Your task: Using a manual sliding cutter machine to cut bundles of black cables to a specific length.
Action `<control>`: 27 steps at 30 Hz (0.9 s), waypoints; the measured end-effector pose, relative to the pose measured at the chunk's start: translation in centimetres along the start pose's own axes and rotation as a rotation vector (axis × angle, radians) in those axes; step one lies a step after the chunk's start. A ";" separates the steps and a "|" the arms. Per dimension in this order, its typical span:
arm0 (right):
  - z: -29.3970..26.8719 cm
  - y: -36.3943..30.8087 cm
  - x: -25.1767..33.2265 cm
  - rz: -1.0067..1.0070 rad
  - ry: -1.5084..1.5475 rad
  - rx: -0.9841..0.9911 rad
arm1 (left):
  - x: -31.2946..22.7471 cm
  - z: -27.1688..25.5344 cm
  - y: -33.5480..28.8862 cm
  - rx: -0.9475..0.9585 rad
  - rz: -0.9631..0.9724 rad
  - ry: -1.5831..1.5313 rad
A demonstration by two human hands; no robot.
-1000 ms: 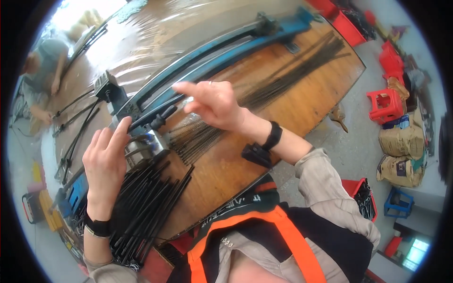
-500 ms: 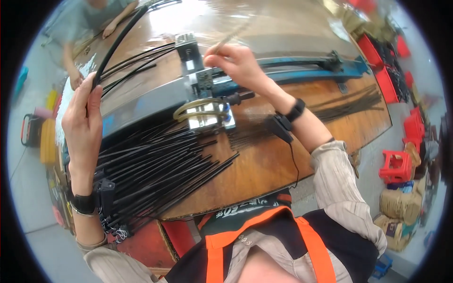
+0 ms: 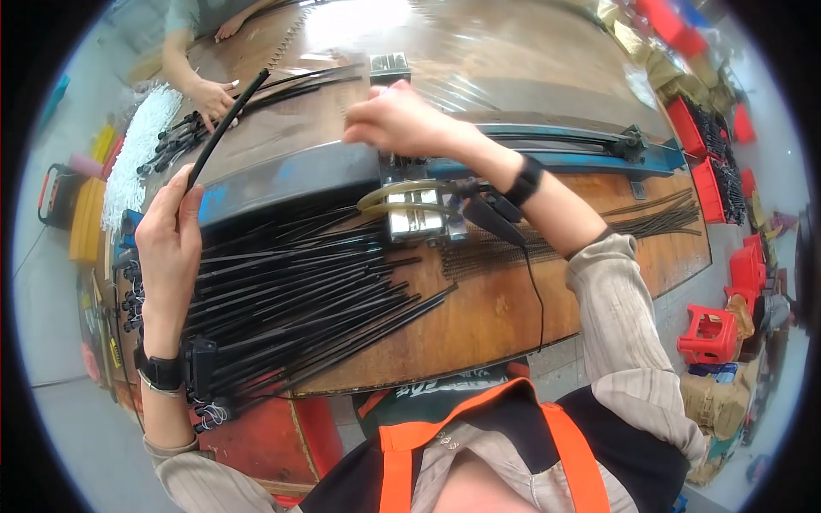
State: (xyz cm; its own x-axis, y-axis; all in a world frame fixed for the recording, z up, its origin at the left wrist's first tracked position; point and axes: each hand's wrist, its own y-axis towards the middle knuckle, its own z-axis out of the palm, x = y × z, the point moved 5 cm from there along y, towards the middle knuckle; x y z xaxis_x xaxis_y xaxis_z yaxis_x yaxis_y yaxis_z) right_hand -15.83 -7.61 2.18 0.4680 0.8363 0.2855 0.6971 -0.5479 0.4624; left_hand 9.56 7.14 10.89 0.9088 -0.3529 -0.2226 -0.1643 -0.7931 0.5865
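Note:
My left hand grips a long black tube, which slants up and away to the right. Just past the tube's far end runs a thin zigzag spring; whether it sits inside the tube I cannot tell. Above a metal clamp-like fixture with yellowish hoses, my right hand is closed with curled fingers, and what it may hold is hidden. Under my left forearm lies a thick spread of black tubes.
A blue metal rail crosses the wooden table. Thin dark springs lie at right. At far left, a co-worker's hand reaches to black rods beside white strands. Red bins and a red stool stand at right.
My right hand has moved slightly left; the thin strand seen in it before no longer shows there. The tube in my left hand has swung right and down. A co-worker's hand has moved onto the rods.

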 end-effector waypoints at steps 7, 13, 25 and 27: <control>-5.0 -6.1 -3.0 -0.080 -0.385 -0.234 | 1.3 1.5 0.7 0.110 -0.017 0.015; -14.9 -22.1 -11.2 0.300 -0.690 -0.267 | 1.9 5.5 1.0 0.249 0.075 -0.007; -16.5 -28.3 -14.4 0.428 -0.708 -0.334 | -4.2 17.0 4.8 0.361 0.197 -0.138; -16.3 -28.1 -14.5 0.436 -0.693 -0.330 | -4.4 17.2 4.9 0.370 0.179 -0.150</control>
State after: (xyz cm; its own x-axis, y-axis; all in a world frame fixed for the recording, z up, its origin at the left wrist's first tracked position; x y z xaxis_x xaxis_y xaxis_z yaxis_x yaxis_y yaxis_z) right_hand -51.03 -4.04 -1.20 0.9546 0.2963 -0.0308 0.2371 -0.6930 0.6808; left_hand -1.86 -3.69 1.33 0.7922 -0.5478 -0.2690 -0.4658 -0.8275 0.3134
